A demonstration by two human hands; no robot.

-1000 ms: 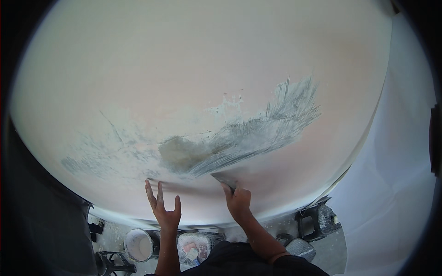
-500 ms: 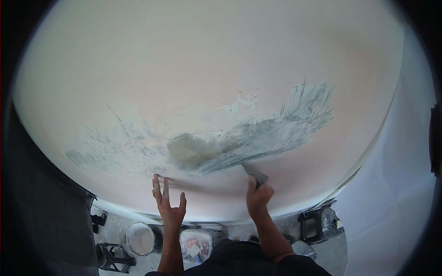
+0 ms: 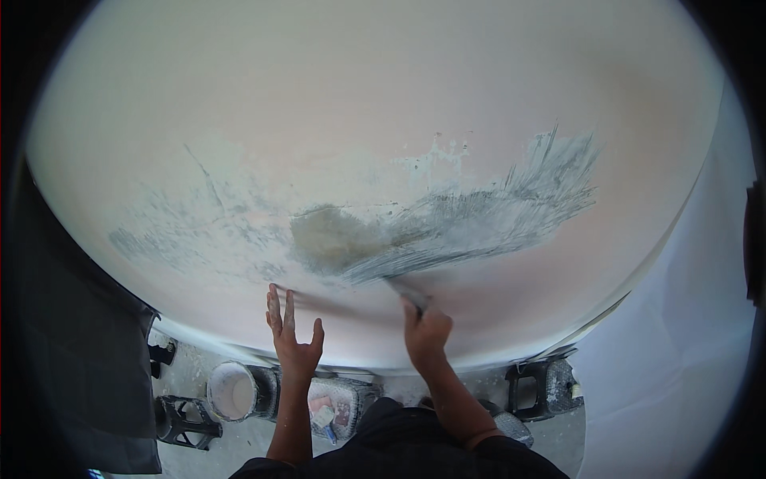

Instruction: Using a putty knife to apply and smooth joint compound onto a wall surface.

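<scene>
A large, pale pinkish-white curved panel [image 3: 383, 80] fills most of the view. Across its lower middle runs a scraped grey patch [image 3: 479, 225] with dark streaks, and a brownish-grey blotch [image 3: 327, 238] lies at that patch's left end. My right hand [image 3: 428, 331] is closed around a scraper [image 3: 412, 295], slightly blurred, its blade at the lower edge of the streaks. To the left, my left hand [image 3: 297, 339] has its fingers spread at the panel, below the blotch, and holds nothing. Whether its fingertips press on the surface I cannot tell.
Below the panel's near edge stand a whitish bucket [image 3: 232, 391], dusty black stools [image 3: 188, 421] and a speckled stool [image 3: 351, 397] with a small brush [image 3: 325, 417] on it. A dark sheet [image 3: 80, 343] hangs left; a white sheet [image 3: 662, 351] hangs right.
My right hand has moved left with the scraper along the patch's lower edge. My left hand stays spread. The whole view has shifted slightly.
</scene>
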